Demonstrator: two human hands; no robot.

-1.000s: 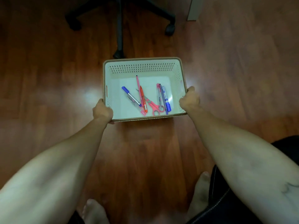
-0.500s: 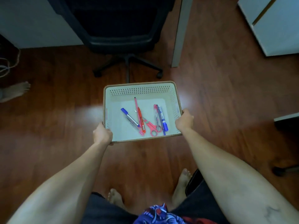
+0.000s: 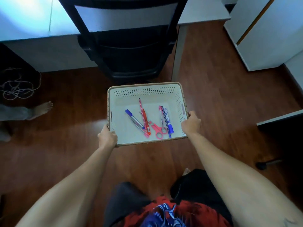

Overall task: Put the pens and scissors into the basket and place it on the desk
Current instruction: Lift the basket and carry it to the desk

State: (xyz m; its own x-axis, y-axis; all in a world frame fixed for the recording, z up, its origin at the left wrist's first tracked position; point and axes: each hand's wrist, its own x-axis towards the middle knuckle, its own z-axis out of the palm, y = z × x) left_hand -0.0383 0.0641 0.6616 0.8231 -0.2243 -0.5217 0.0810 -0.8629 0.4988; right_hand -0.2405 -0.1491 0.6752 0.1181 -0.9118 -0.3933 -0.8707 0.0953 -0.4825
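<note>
I hold a white perforated basket [image 3: 146, 93] with a woven brown rim in the air above the wooden floor. My left hand [image 3: 107, 136] grips its near left corner and my right hand [image 3: 191, 122] grips its right side. Inside lie pink scissors [image 3: 156, 128], a blue-capped pen [image 3: 134, 119], a red pen [image 3: 145, 120], a thin pink pen [image 3: 140, 105] and a blue marker [image 3: 168, 120]. The pale desk top [image 3: 32, 18] spans the upper left, beyond the basket.
A black office chair [image 3: 129, 51] stands between the basket and the desk. A desk leg [image 3: 177, 51] is right of the chair. White cabinets [image 3: 265, 33] fill the upper right. Another person's bare foot [image 3: 43, 108] and tangled cables [image 3: 16, 89] are at the left.
The basket has risen off the floor with both hands on it. My view has lifted and moved back, bringing the chair, desk top and cabinets into sight.
</note>
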